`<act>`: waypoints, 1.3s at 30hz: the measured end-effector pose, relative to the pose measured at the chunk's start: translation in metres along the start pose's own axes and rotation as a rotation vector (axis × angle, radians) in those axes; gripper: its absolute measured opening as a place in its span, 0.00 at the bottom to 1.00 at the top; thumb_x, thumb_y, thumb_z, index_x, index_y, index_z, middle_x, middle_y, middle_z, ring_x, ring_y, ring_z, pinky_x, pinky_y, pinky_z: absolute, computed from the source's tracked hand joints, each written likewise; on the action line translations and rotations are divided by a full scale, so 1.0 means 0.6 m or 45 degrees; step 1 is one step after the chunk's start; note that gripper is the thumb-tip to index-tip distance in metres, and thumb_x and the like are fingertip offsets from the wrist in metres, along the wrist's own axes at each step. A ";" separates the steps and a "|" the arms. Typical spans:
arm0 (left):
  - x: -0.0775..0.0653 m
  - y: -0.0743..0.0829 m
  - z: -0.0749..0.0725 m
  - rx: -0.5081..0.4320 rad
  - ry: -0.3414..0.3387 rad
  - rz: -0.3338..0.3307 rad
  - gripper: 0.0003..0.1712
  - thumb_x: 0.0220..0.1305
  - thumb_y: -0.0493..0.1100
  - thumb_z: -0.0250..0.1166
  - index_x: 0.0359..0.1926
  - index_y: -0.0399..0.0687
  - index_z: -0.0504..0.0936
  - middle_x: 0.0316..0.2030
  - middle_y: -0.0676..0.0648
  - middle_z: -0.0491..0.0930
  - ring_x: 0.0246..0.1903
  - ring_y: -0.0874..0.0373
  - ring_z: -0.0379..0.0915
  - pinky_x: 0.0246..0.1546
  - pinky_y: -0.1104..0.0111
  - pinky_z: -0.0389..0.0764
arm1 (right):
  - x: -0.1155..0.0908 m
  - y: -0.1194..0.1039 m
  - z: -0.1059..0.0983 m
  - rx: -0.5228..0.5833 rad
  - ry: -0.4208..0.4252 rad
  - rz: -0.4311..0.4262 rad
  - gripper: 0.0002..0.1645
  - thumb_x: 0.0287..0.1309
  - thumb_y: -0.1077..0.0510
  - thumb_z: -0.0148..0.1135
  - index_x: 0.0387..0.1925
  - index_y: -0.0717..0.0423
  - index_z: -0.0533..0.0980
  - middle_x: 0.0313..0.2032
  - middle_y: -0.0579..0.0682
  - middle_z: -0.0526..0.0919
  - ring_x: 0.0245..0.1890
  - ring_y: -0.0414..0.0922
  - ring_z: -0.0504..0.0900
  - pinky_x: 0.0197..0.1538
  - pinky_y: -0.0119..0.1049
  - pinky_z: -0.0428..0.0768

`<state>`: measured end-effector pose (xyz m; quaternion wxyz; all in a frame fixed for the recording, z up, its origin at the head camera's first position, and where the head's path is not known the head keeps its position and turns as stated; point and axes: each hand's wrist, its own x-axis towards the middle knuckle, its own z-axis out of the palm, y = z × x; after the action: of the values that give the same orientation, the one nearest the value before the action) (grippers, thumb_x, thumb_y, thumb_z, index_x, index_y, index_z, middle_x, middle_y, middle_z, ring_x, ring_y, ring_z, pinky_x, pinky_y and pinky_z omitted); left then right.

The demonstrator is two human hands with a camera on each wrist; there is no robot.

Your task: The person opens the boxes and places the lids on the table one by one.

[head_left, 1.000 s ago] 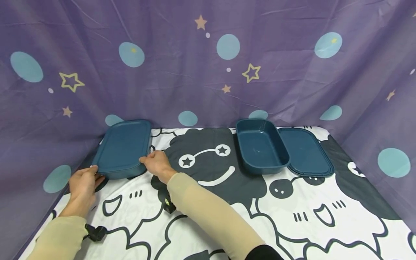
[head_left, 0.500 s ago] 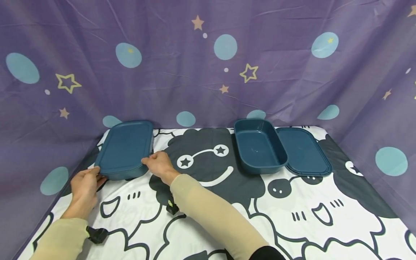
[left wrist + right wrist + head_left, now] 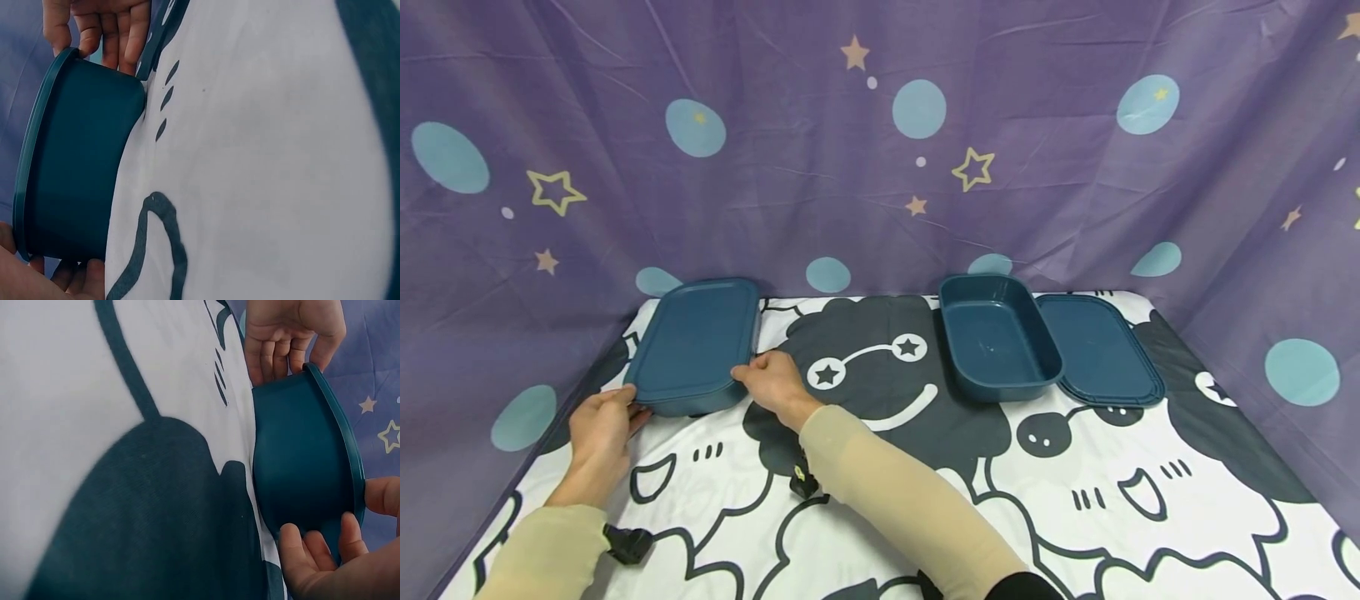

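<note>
A blue rectangular food container with its lid on point(image 3: 696, 342) sits on the cloth at the left in the head view. My left hand point(image 3: 601, 433) grips its near left corner, and my right hand point(image 3: 775, 387) holds its near right corner. In the left wrist view, the container's side wall point(image 3: 81, 156) rests down on the cloth, with a hand at either end. From the right wrist, my right thumb point(image 3: 382, 495) presses the lid rim while the fingers lie along the wall below. The fingers behind the corners are partly hidden.
To the right stands a second blue container point(image 3: 1000, 342), lidless and upright. Beside it a flat blue lid point(image 3: 1105, 354) lies on the cloth, its left edge touching or under the container. A purple star-patterned curtain point(image 3: 865, 167) hangs behind the printed cloth point(image 3: 925, 517).
The lidded container has slid a little to the right, both hands moving along with it. The lidless container and the loose lid stay put; the head view has shifted slightly.
</note>
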<state>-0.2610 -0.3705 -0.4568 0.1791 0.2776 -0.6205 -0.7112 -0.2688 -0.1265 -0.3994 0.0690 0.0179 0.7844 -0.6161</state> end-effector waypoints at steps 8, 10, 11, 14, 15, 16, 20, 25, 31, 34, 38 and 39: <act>0.000 -0.007 0.007 0.058 0.001 0.019 0.08 0.67 0.42 0.59 0.42 0.43 0.72 0.38 0.50 0.72 0.31 0.66 0.75 0.25 0.78 0.79 | -0.004 0.007 -0.011 -0.017 -0.001 -0.027 0.13 0.53 0.50 0.69 0.23 0.50 0.75 0.26 0.40 0.74 0.29 0.37 0.72 0.34 0.34 0.72; -0.002 -0.008 0.010 0.064 -0.002 0.022 0.08 0.67 0.42 0.58 0.42 0.43 0.72 0.40 0.49 0.71 0.33 0.66 0.74 0.26 0.78 0.79 | -0.004 0.008 -0.012 -0.014 0.002 -0.030 0.13 0.53 0.50 0.69 0.23 0.51 0.75 0.26 0.41 0.75 0.29 0.38 0.72 0.33 0.35 0.73; -0.003 -0.008 0.011 0.072 -0.004 0.023 0.08 0.68 0.43 0.58 0.42 0.43 0.72 0.40 0.49 0.70 0.33 0.66 0.74 0.26 0.79 0.78 | -0.004 0.008 -0.013 -0.010 0.003 -0.033 0.13 0.53 0.50 0.69 0.23 0.51 0.75 0.26 0.41 0.75 0.29 0.38 0.72 0.34 0.35 0.73; -0.005 -0.009 0.012 0.084 -0.012 0.027 0.08 0.68 0.43 0.58 0.43 0.43 0.72 0.41 0.49 0.70 0.34 0.66 0.74 0.27 0.79 0.78 | -0.006 0.009 -0.016 -0.008 0.004 -0.041 0.13 0.53 0.50 0.69 0.23 0.51 0.75 0.26 0.41 0.75 0.29 0.38 0.72 0.34 0.34 0.73; -0.006 -0.009 0.013 0.092 -0.016 0.030 0.09 0.68 0.43 0.58 0.43 0.43 0.72 0.41 0.49 0.70 0.34 0.66 0.74 0.27 0.79 0.78 | -0.007 0.010 -0.017 -0.001 0.004 -0.043 0.13 0.53 0.50 0.69 0.23 0.51 0.75 0.26 0.41 0.74 0.29 0.38 0.72 0.33 0.34 0.73; -0.007 -0.009 0.013 0.099 -0.017 0.034 0.09 0.68 0.43 0.58 0.43 0.43 0.72 0.41 0.49 0.70 0.34 0.66 0.74 0.27 0.79 0.78 | -0.008 0.010 -0.018 -0.004 0.003 -0.043 0.13 0.53 0.50 0.69 0.23 0.51 0.75 0.26 0.41 0.74 0.28 0.38 0.72 0.33 0.34 0.72; -0.013 -0.008 0.017 0.112 -0.026 0.039 0.09 0.68 0.43 0.58 0.42 0.43 0.72 0.40 0.48 0.70 0.34 0.66 0.74 0.28 0.79 0.79 | -0.010 0.013 -0.022 -0.005 0.012 -0.052 0.13 0.53 0.50 0.69 0.22 0.51 0.75 0.25 0.42 0.74 0.27 0.38 0.72 0.32 0.34 0.72; -0.019 -0.008 0.021 0.126 -0.035 0.040 0.09 0.67 0.44 0.59 0.43 0.44 0.71 0.42 0.49 0.70 0.36 0.66 0.74 0.28 0.80 0.78 | -0.012 0.016 -0.027 -0.003 0.027 -0.068 0.13 0.53 0.50 0.69 0.23 0.51 0.75 0.24 0.43 0.74 0.27 0.39 0.72 0.32 0.34 0.72; -0.021 -0.008 0.027 0.114 -0.040 0.034 0.09 0.67 0.43 0.59 0.44 0.45 0.71 0.44 0.49 0.70 0.40 0.64 0.74 0.28 0.80 0.78 | -0.012 0.019 -0.030 0.028 0.044 -0.080 0.13 0.52 0.50 0.69 0.24 0.51 0.75 0.24 0.42 0.74 0.26 0.39 0.71 0.31 0.34 0.71; -0.025 -0.007 0.030 0.151 -0.034 0.030 0.09 0.68 0.45 0.58 0.44 0.46 0.71 0.45 0.49 0.70 0.44 0.62 0.74 0.28 0.81 0.78 | -0.012 0.021 -0.032 0.044 0.036 -0.087 0.12 0.52 0.51 0.69 0.24 0.51 0.75 0.24 0.43 0.74 0.26 0.39 0.72 0.31 0.34 0.71; -0.032 -0.006 0.031 0.198 -0.050 0.012 0.09 0.68 0.46 0.58 0.44 0.48 0.71 0.49 0.47 0.71 0.49 0.60 0.73 0.28 0.81 0.77 | -0.013 0.026 -0.037 0.059 0.027 -0.073 0.12 0.52 0.51 0.69 0.25 0.52 0.75 0.25 0.43 0.74 0.27 0.39 0.72 0.31 0.35 0.71; -0.034 -0.007 0.032 0.201 -0.053 0.014 0.09 0.68 0.46 0.58 0.44 0.48 0.70 0.49 0.46 0.70 0.49 0.60 0.73 0.29 0.81 0.78 | -0.013 0.027 -0.038 0.062 0.028 -0.071 0.12 0.52 0.51 0.69 0.26 0.52 0.75 0.25 0.43 0.74 0.27 0.39 0.72 0.31 0.35 0.71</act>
<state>-0.2567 -0.3427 -0.4558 0.1476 0.2725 -0.6799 -0.6646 -0.2613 -0.0999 -0.4089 0.0428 0.0045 0.7701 -0.6365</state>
